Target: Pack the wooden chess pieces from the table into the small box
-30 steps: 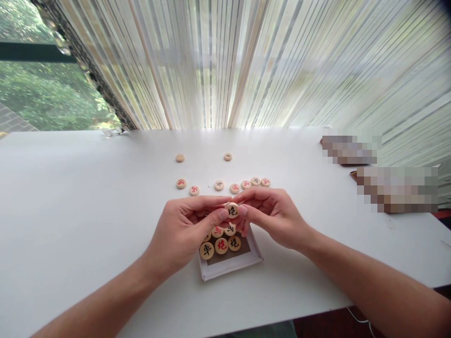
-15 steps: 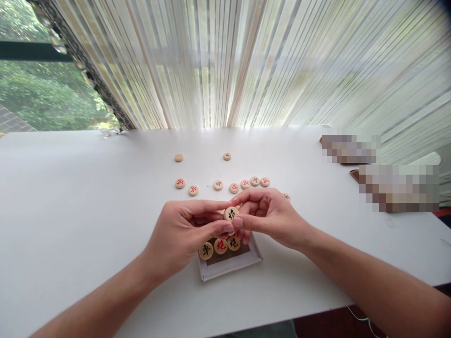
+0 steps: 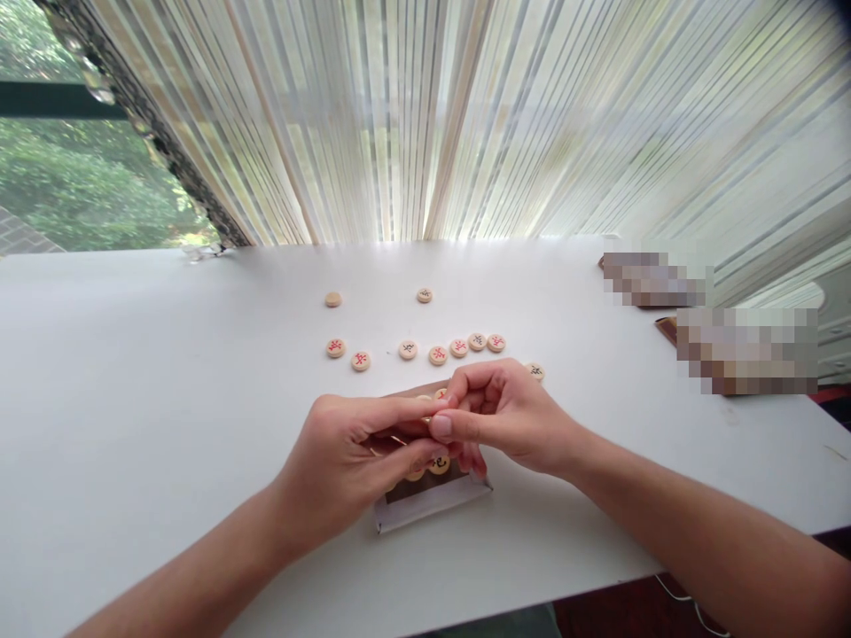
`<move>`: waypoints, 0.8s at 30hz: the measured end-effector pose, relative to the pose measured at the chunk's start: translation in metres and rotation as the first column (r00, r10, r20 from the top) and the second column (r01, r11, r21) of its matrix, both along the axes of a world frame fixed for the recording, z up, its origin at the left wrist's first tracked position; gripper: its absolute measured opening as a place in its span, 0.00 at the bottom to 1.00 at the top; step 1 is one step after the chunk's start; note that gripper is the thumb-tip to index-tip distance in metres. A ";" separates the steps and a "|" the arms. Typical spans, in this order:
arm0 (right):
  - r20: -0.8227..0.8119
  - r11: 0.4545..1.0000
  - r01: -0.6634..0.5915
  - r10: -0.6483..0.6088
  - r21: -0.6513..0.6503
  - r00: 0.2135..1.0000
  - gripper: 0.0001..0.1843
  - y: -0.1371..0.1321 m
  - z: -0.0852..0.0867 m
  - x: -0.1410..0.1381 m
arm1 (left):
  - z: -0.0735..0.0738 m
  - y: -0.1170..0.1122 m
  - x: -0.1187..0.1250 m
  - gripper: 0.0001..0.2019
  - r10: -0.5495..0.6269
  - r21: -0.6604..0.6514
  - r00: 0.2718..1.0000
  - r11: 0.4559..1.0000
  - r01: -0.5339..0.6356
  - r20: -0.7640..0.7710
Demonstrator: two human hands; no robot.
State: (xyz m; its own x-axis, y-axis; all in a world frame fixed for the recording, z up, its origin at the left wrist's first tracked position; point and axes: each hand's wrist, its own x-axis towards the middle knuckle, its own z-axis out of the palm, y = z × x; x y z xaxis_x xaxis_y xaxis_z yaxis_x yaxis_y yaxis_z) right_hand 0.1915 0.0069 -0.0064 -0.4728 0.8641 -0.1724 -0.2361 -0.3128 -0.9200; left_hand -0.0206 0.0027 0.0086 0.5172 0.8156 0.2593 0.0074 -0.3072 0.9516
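One half-curled left hand (image 3: 352, 452) meets a similarly curled right hand (image 3: 509, 412) above a shallow white-walled box (image 3: 432, 508) of round wooden discs (image 3: 440, 464); whether either grips anything is hidden.

Probably a home: white table (image 3: 166, 416) beside a window (image 3: 59, 100) with pale striped curtain (image 3: 359, 115), leafy trees (image 3: 73, 173) outside.

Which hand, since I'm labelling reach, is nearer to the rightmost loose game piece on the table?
Right. The right hand is just on the near side of that piece, partly covering it from view; the left hand is farther away, to the piece's left.
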 end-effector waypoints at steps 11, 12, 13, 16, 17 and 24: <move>-0.080 0.999 -0.043 0.043 -0.001 0.996 0.18 0.002 0.001 0.001 | -0.004 0.003 -0.002 0.23 0.053 0.094 0.997 0.994 -0.059 0.062; -0.076 0.999 -0.042 0.042 -0.003 0.996 0.18 0.002 0.000 0.000 | -0.005 0.003 -0.002 0.23 0.055 0.108 0.997 0.992 -0.062 0.059; -0.073 0.999 -0.041 0.041 -0.006 0.996 0.18 0.001 0.000 0.000 | -0.005 0.003 -0.002 0.23 0.062 0.121 0.997 0.990 -0.068 0.052; -0.072 0.999 -0.038 0.038 -0.004 0.997 0.18 0.000 -0.002 -0.001 | -0.006 0.002 -0.002 0.22 0.084 0.144 0.996 0.986 -0.088 0.036; -0.073 0.999 -0.037 0.037 0.000 0.997 0.18 0.000 -0.002 -0.001 | -0.006 0.002 -0.002 0.22 0.082 0.139 0.996 0.986 -0.087 0.035; -0.099 0.997 -0.052 0.057 0.051 0.993 0.16 -0.003 0.002 -0.002 | -0.004 0.000 -0.002 0.20 0.033 0.105 0.999 0.994 -0.036 0.037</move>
State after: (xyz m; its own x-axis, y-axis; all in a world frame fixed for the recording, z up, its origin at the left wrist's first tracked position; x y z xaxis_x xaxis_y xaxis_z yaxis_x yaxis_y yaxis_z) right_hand 0.1896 0.0041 -0.0045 -0.5322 0.8429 -0.0799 -0.3123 -0.2832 -0.9068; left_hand -0.0224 0.0024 0.0045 0.4781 0.8001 0.3623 -0.0134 -0.4058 0.9139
